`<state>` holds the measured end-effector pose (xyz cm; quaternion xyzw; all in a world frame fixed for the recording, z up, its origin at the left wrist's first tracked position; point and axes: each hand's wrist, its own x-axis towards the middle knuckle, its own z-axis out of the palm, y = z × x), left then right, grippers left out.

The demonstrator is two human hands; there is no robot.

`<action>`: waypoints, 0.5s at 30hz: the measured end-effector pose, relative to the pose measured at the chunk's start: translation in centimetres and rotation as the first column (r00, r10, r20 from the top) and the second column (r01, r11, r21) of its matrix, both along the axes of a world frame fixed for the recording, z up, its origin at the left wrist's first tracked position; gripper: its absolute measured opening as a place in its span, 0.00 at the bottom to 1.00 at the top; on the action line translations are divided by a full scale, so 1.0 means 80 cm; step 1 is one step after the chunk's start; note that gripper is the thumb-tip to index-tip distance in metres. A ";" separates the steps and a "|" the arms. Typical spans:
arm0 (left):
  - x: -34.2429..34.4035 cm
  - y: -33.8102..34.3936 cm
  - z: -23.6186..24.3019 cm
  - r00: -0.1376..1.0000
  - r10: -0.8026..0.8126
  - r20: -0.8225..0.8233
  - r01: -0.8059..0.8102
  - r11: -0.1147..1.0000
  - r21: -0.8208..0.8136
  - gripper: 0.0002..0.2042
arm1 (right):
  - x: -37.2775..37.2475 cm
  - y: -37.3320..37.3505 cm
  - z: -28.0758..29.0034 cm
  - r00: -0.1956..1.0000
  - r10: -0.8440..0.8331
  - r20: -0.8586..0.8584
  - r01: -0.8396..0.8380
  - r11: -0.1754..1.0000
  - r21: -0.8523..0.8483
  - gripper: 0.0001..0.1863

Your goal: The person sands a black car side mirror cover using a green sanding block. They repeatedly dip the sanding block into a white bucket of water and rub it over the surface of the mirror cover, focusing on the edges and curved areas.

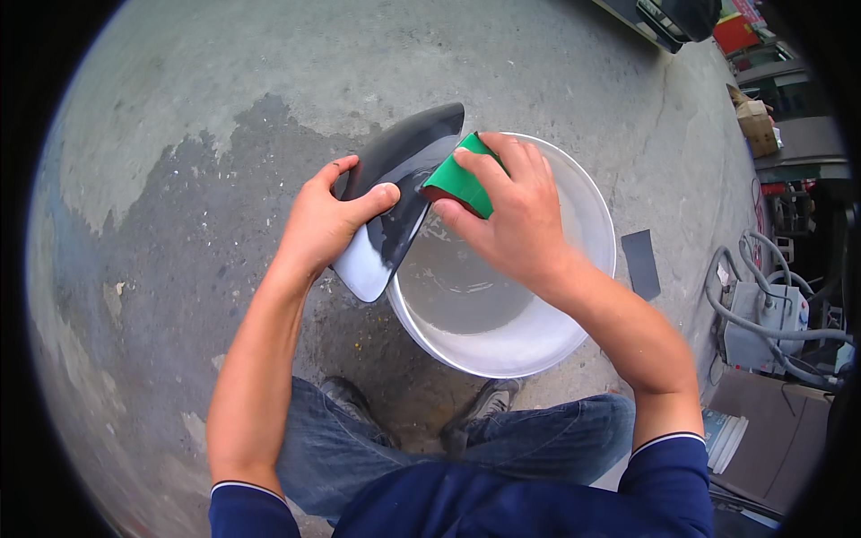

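Observation:
My left hand grips a curved, glossy dark shell that looks like a car mirror cover, thumb on its wet face and fingers around its left edge. The shell is tilted over the left rim of a round metal basin holding murky grey water. My right hand is closed around a green block with a dark reddish underside, perhaps a sanding block. One corner of the block lies against or just beside the shell's right edge; I cannot tell if they touch.
A dark rectangular sheet lies on the concrete floor right of the basin. Farther right stand a grey box with hoses and a cardboard box. A dark wet patch spreads at left. My shoes are close to the basin.

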<state>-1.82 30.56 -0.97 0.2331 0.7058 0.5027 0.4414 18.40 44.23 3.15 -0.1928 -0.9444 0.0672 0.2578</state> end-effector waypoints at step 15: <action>0.000 -0.003 -0.002 0.999 -0.019 -0.026 0.019 1.000 -0.001 0.43 | 0.003 0.010 -0.004 0.997 0.077 -0.026 -0.078 0.996 -0.032 0.28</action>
